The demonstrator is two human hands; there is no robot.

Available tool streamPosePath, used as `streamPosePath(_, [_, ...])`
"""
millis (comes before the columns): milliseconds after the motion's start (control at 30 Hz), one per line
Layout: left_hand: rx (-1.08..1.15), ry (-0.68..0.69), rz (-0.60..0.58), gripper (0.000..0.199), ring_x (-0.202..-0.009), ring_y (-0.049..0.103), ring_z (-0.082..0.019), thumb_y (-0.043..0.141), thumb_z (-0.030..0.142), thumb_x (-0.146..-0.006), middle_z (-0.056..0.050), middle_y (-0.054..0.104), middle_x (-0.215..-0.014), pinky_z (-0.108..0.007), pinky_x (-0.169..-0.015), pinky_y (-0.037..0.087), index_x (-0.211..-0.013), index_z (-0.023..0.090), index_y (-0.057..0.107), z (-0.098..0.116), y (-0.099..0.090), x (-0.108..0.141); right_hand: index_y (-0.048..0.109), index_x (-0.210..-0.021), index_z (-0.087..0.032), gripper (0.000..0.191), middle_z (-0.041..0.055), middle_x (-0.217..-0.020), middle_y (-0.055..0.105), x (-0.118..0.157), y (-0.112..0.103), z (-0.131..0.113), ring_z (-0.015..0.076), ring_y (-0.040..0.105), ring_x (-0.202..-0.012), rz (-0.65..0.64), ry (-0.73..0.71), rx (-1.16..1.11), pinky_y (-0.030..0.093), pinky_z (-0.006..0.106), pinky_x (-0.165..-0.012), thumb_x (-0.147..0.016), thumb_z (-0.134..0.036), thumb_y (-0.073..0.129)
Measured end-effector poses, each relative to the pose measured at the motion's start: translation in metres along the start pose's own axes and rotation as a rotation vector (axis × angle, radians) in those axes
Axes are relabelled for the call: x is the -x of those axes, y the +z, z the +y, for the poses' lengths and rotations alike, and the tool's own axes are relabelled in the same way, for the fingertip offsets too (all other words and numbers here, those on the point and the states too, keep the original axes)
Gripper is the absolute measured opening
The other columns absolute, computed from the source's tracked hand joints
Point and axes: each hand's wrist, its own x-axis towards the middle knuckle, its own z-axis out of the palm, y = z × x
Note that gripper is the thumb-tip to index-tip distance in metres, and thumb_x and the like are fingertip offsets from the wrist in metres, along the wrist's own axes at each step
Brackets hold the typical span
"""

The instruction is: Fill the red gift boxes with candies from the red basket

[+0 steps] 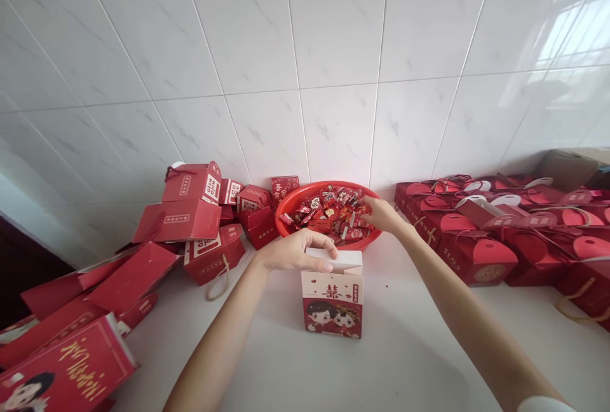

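Observation:
A red and white box (332, 304) with two cartoon figures stands upright on the white table, its top open. My left hand (300, 251) rests at the box's upper left edge, with thumb and fingers closed round its rim. Behind the box is a red plastic basket (286, 194) full of wrapped sweets (328, 212). My right hand (380, 215) reaches over the basket's right side, fingertips down among the sweets; whatever those fingers may hold is too small to make out.
Red boxes (193, 218) are stacked and scattered at the left, some open. Rows of closed red boxes (476, 256) with cord handles line the right side. A brown carton (569, 167) sits at the far right, and a tiled wall (338, 126) rises behind.

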Motion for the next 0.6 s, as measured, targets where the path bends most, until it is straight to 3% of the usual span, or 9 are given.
streamPosePath(100, [-0.007,0.034,0.004,0.027,-0.085,0.063,-0.015,0.075,0.041,-0.083,-0.002,0.072,-0.094,-0.023,-0.078,0.046,-0.098,0.019,0.075,0.003,0.000,0.001,0.062,-0.066,-0.018,0.016,0.0094,-0.081,0.070,-0.014,0.011,0.003,0.0301,0.066,-0.091,-0.073,0.029,-0.018,0.046,0.034,-0.079,-0.060,-0.005,0.070])
streamPosePath(200, [-0.020,0.042,-0.027,0.033,-0.094,0.066,-0.019,0.072,0.047,-0.086,-0.005,0.073,-0.102,-0.026,-0.084,0.048,-0.106,0.021,0.076,0.006,-0.001,0.003,0.059,-0.058,-0.019,0.016,0.0053,-0.067,0.065,-0.018,0.018,0.005,0.0253,0.064,-0.078,-0.116,0.027,-0.127,0.045,0.031,-0.069,-0.058,-0.010,0.072])
streamPosePath(267, [-0.019,0.054,-0.049,0.038,-0.104,0.066,-0.023,0.071,0.052,-0.086,-0.007,0.074,-0.110,-0.029,-0.091,0.049,-0.109,0.022,0.077,0.006,-0.002,0.004,0.061,-0.059,-0.019,0.014,0.0031,-0.062,0.062,-0.019,0.019,0.006,0.0225,0.062,-0.072,-0.131,0.011,-0.254,0.044,0.031,-0.066,-0.057,-0.016,0.075])
streamPosePath(367, [0.082,0.123,-0.042,0.044,-0.118,0.064,-0.028,0.069,0.058,-0.086,-0.010,0.072,-0.120,-0.037,-0.100,0.049,-0.110,0.022,0.078,0.003,-0.004,0.001,0.067,-0.074,-0.019,0.022,0.0028,-0.073,0.067,-0.021,0.019,0.007,0.0199,0.062,-0.073,-0.099,-0.021,-0.518,0.048,0.031,-0.067,-0.060,-0.033,0.078])
streamPosePath(467, [0.251,0.171,0.063,0.046,-0.114,0.068,-0.029,0.069,0.059,-0.085,-0.014,0.072,-0.122,-0.041,-0.098,0.054,-0.110,0.021,0.078,-0.004,-0.009,-0.010,0.061,-0.082,-0.020,0.040,0.0031,-0.081,0.067,-0.023,0.023,0.007,0.0179,0.063,-0.074,-0.029,-0.016,-0.771,0.051,0.031,-0.068,-0.062,-0.051,0.076])
streamPosePath(600, [0.241,0.099,0.262,0.036,-0.100,0.073,-0.025,0.078,0.049,-0.080,-0.011,0.077,-0.105,-0.040,-0.095,0.057,-0.099,0.018,0.078,-0.010,-0.020,-0.039,0.052,-0.079,-0.021,0.050,0.0000,-0.075,0.064,-0.022,0.027,0.006,0.0143,0.060,-0.067,0.003,0.008,-0.963,0.050,0.029,-0.064,-0.056,-0.054,0.083])
